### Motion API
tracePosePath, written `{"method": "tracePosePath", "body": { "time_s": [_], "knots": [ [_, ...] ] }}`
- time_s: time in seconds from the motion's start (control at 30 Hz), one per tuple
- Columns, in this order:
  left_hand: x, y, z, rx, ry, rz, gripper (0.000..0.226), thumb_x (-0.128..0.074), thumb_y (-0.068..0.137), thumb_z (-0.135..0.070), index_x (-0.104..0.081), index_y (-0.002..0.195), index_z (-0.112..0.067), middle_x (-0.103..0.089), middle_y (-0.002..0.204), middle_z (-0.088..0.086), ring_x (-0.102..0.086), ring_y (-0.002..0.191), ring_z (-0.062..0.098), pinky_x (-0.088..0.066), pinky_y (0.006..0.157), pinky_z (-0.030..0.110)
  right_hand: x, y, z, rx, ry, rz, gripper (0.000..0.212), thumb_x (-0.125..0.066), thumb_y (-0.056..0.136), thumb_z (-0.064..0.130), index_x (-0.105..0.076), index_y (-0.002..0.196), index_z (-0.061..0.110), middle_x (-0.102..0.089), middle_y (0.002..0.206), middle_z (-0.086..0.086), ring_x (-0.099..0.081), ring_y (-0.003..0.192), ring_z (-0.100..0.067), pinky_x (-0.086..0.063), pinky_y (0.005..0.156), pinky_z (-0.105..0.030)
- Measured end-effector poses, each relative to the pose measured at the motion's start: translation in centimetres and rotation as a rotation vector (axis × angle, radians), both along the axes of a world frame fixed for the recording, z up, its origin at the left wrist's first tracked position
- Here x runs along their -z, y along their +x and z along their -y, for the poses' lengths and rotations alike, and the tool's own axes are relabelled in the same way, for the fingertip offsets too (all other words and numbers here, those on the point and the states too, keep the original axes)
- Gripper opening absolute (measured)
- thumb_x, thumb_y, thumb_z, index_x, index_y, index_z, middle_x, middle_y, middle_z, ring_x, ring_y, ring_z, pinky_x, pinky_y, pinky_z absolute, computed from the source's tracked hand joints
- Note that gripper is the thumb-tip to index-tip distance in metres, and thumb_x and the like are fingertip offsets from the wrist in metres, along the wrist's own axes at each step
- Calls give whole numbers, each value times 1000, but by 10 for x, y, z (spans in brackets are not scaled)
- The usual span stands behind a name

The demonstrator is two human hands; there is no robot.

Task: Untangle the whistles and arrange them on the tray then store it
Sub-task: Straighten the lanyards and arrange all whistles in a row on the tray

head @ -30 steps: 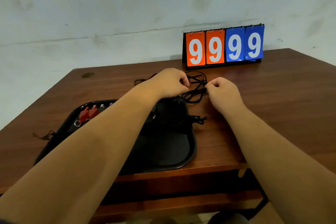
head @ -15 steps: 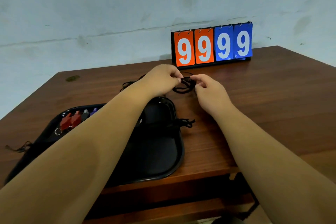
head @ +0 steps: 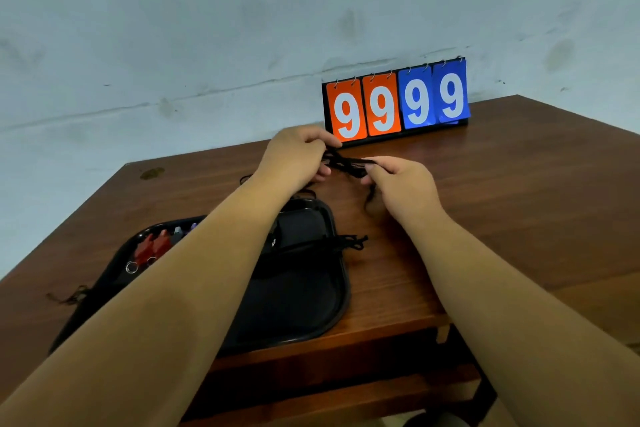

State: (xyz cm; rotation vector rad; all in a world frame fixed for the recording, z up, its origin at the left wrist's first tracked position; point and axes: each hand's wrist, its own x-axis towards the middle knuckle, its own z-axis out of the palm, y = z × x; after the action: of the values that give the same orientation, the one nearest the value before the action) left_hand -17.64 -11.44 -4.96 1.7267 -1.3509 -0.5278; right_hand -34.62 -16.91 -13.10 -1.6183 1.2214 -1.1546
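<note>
A knot of black whistle cords [head: 346,163] is lifted above the table just past the tray's far right corner. My left hand [head: 296,158] pinches its left end and my right hand [head: 403,180] pinches its right end, and a loose strand dangles below the right hand. The black tray [head: 311,315] lies on the table near its front edge. At its far left lie two red whistles [head: 152,246] with key rings, plus a grey and a purple one, partly hidden by my left forearm. More black cord [head: 346,242] trails over the tray's right rim.
A flip scoreboard [head: 396,104] reading 9999, orange and blue, stands at the back of the wooden table [head: 519,201] against the wall. A frayed cord end [head: 69,296] lies on the table left of the tray. The table's front edge is close below the tray.
Both hands have raised the cord knot off the table and drawn it taut between them. The camera view has shifted, so the tray and scoreboard sit differently in frame.
</note>
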Motion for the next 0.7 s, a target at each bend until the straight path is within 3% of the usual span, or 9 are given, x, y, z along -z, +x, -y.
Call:
{"method": "tracePosePath", "body": {
  "time_s": [0.17, 0.3, 0.4, 0.5, 0.57, 0.63, 0.7],
  "knots": [
    [-6, 12, -7, 3, 15, 2, 33, -52, 104, -14, -83, 102, -26, -80, 102, -1, -80, 88, 14, -66, 88, 35, 1, -4, -1, 86, 17, 77, 26, -55, 110, 38, -77, 123, 33, -74, 105, 10, -65, 93, -10, -45, 67, -22],
    [-8, 29, -12, 65, 45, 438, 18, -71, 97, -20, -78, 108, -32, -73, 99, -12, -69, 95, 9, -50, 77, 20, -1, -6, -1, 99, 16, 54, 25, -51, 112, 38, -75, 116, 33, -64, 96, 12, -59, 84, -9, -44, 64, -23],
    [-8, 40, -13, -32, -69, 566, 8, -72, 101, -31, -74, 108, -28, -66, 98, -7, -64, 91, 12, -38, 67, 17, -4, -7, -2, 142, 52, 36, 29, -47, 114, 39, -74, 107, 31, -60, 97, 15, -60, 89, -9, -44, 67, -23],
    [-11, 49, -15, -85, -163, 471, 12, -70, 103, -32, -74, 109, -24, -65, 108, -2, -62, 81, 4, -38, 61, 10, -8, -8, -3, 183, 127, 82, 33, -45, 114, 39, -74, 104, 26, -68, 101, 7, -61, 90, -10, -44, 65, -25],
    [-15, 53, -18, -93, -201, 389, 14, -67, 102, -33, -75, 108, -22, -66, 115, -2, -63, 89, 7, -39, 65, 9, -9, -7, -4, 185, 165, 124, 36, -44, 114, 40, -73, 100, 23, -74, 97, 3, -66, 89, -12, -46, 67, -27],
    [-20, 57, -20, -124, -203, 287, 15, -63, 102, -31, -73, 108, -22, -70, 113, -3, -63, 94, 12, -42, 70, 18, -9, -7, -5, 184, 185, 164, 39, -43, 114, 44, -70, 98, 22, -76, 89, 0, -69, 87, -17, -54, 74, -35],
    [-24, 59, -22, -162, -183, 171, 16, -59, 101, -29, -72, 108, -21, -71, 105, 0, -63, 85, 14, -45, 67, 27, -10, -8, -6, 179, 187, 170, 39, -41, 114, 46, -69, 98, 23, -73, 81, -2, -69, 82, -20, -60, 78, -42]
  ]
}}
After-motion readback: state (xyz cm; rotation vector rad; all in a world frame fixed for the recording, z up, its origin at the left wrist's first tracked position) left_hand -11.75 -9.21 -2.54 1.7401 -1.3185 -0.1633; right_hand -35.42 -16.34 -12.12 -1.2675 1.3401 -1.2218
